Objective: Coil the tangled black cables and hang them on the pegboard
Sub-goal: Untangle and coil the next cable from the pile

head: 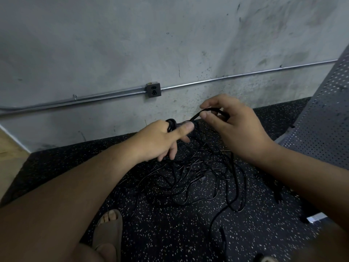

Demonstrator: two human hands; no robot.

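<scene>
Head view: the left hand (160,138) grips a small coil (171,126) of black cable, its fingers (186,127) curled round it. The right hand (239,129) pinches the strand (195,116) between thumb and forefinger; it runs left to right, rising slightly. The tangled cables (200,178) sprawl on the speckled floor (151,224) below both hands, near the wall (113,44), with the pegboard (321,120) at the right edge
</scene>
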